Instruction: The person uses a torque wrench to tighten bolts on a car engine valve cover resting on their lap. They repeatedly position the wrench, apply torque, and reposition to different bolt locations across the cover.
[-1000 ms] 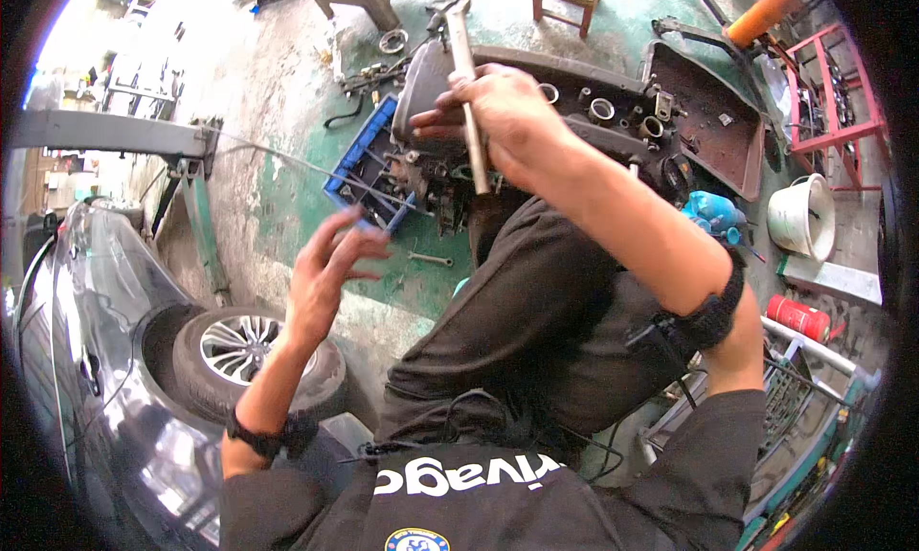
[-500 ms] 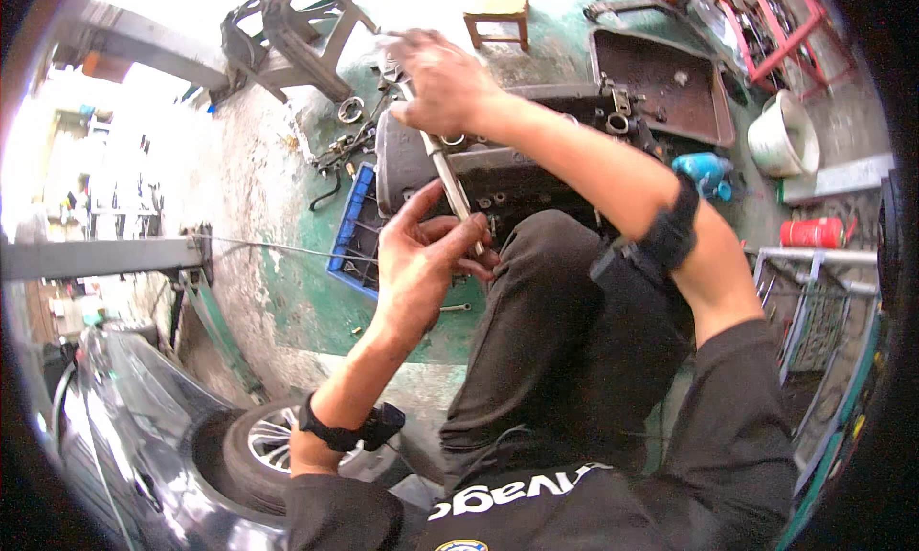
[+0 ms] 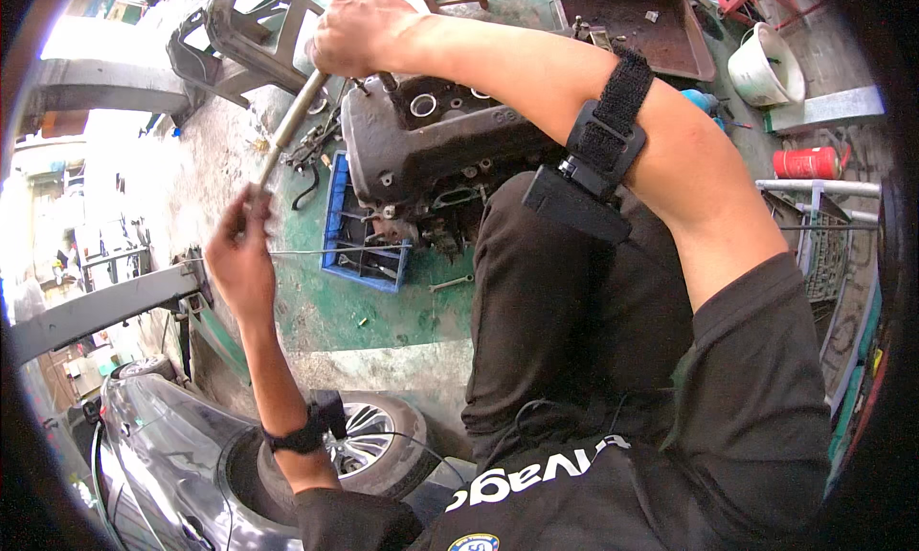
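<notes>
My right hand [image 3: 366, 32] is closed around the upper end of a long metal bar [image 3: 294, 122], hiding that end. Slanting down to the left, the bar reaches my left hand [image 3: 242, 249], whose slightly blurred fingers close on its lower end. Below and right of my right hand sits a dark, greasy engine [image 3: 421, 149] with a round opening in its top. The bar is left of the engine, and I cannot tell whether its hidden end touches anything.
Beside the engine is a blue tray [image 3: 332, 204] of tools; a spanner [image 3: 451, 284] lies on the green floor. A metal stand [image 3: 251, 36] is at far left, a brown drip tray [image 3: 627, 29] and white bucket [image 3: 766, 67] at far right. A car wheel [image 3: 407, 446] is near left.
Both hands and the bar have moved left, away from the middle of the engine. The bar now slants down to the left instead of to the right. The view has shifted too.
</notes>
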`<state>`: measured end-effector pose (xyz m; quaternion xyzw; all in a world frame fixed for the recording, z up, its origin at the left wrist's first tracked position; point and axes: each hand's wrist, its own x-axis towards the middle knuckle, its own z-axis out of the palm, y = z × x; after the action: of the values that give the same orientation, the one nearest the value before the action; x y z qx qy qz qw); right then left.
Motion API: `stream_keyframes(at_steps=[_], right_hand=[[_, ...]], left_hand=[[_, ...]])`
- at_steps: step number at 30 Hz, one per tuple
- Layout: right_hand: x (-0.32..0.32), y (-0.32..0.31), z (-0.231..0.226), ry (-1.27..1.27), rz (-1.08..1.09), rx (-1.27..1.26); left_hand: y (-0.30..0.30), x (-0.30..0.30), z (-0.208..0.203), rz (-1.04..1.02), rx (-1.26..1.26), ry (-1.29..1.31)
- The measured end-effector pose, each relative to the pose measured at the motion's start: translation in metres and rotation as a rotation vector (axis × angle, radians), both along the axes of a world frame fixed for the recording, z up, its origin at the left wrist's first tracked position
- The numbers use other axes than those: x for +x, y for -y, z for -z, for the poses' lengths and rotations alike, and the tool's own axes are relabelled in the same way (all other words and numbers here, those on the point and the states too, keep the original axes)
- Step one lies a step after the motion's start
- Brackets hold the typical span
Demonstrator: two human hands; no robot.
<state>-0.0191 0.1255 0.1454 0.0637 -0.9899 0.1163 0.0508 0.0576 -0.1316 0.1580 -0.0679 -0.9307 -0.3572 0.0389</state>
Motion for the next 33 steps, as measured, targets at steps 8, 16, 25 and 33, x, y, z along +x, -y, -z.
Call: stream_keyframes(at_steps=[8, 16, 25, 33], right_hand=[[-0.012, 0.004, -0.005, 0.209, 0.171, -0.167], [-0.002, -0.002, -0.004, 0.266, -0.006, -0.298], [0.002, -0.044, 0.003, 0.514, -0.097, -0.636], [0.038, -0.047, 0.007, 0.385, -0.185, -0.473]], left_hand=[[-0.062, -0.024, 0.05, -0.056, 0.731, 0.238], [-0.127, -0.105, 0.032, -0.143, 0.498, 0.284], [-0.143, -0.152, -0.015, 0.34, -0.034, 0.577], [-0.174, -0.175, 0.007, 0.332, -0.081, 0.596]])
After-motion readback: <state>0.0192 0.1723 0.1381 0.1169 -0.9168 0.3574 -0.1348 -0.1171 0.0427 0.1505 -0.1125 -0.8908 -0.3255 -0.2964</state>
